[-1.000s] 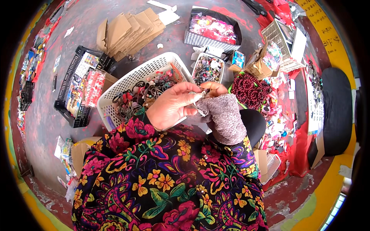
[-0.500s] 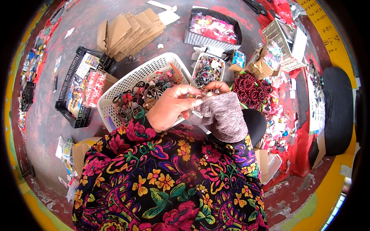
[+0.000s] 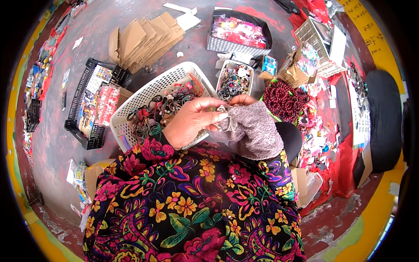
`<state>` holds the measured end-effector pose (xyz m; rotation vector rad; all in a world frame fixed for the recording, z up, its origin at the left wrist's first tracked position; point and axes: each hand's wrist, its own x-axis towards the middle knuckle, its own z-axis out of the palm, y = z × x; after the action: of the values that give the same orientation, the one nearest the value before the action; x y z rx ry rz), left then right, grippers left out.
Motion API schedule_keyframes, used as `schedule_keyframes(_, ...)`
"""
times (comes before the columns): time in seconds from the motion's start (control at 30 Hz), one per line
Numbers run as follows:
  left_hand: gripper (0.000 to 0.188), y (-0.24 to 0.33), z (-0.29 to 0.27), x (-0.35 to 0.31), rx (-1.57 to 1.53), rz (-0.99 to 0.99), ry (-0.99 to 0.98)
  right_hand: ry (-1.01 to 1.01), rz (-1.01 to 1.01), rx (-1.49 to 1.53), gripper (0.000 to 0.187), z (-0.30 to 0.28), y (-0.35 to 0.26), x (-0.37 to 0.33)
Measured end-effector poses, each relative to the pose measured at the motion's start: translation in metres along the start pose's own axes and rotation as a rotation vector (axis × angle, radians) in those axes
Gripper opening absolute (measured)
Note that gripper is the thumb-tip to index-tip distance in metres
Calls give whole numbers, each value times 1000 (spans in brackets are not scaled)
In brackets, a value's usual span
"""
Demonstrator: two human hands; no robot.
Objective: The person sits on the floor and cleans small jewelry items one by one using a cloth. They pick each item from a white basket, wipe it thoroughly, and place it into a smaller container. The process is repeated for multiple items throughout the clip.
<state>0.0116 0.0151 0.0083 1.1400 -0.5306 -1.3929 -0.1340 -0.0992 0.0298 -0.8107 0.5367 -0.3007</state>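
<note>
In front of my body, both hands meet over the near right edge of a white perforated basket. My left hand (image 3: 188,123) is closed, thumb and fingers pinching a small bunch of looped grey-beige hair ties (image 3: 230,121). The fingers of my right hand (image 3: 243,99) are closed at the bunch's far side, mostly hidden. A fuzzy mauve sleeve (image 3: 258,131) covers my right wrist and forearm. Below and left of my hands, the white basket (image 3: 192,67) holds a tangled heap of hair ties (image 3: 163,106) in grey, black and red, some with small ornaments.
A small white basket (image 3: 250,80) of hair accessories stands beyond my hands. Right of it are dark red beads (image 3: 286,101) and an open cardboard box (image 3: 291,73). A black crate (image 3: 90,105) stands left, flattened cardboard (image 3: 146,41) farther back, and a patterned bin (image 3: 238,47) at the back.
My hands have drawn closer together, and the looped hair ties now show more plainly as a bunch below the fingers. The fuzzy sleeve has shifted slightly right.
</note>
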Motion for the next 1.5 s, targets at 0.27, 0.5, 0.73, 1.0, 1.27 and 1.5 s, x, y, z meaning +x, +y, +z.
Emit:
schedule_keyframes(0.27,18,1,-11,2,-42,67,175,40,-46,106,27,-14,-1,-1)
schedule_keyframes(0.5,15,5,-8,2,-225,86,170,49,-332,115,29,-1,-33,-14)
schedule_keyframes(0.73,16,5,-8,3,-160,49,146,178,-324,-599,28,-9,-17,-2)
schedule_keyframes(1.0,16,-6,1,2,-260,-18,74,10,-479,-1074,36,-5,17,2)
schedule_keyframes(1.27,11,3,9,0,-181,-73,4,121,-260,-951,25,3,9,-1)
schedule_keyframes(1.5,9,0,5,-1,-122,-66,-53,188,-241,-611,21,2,16,2)
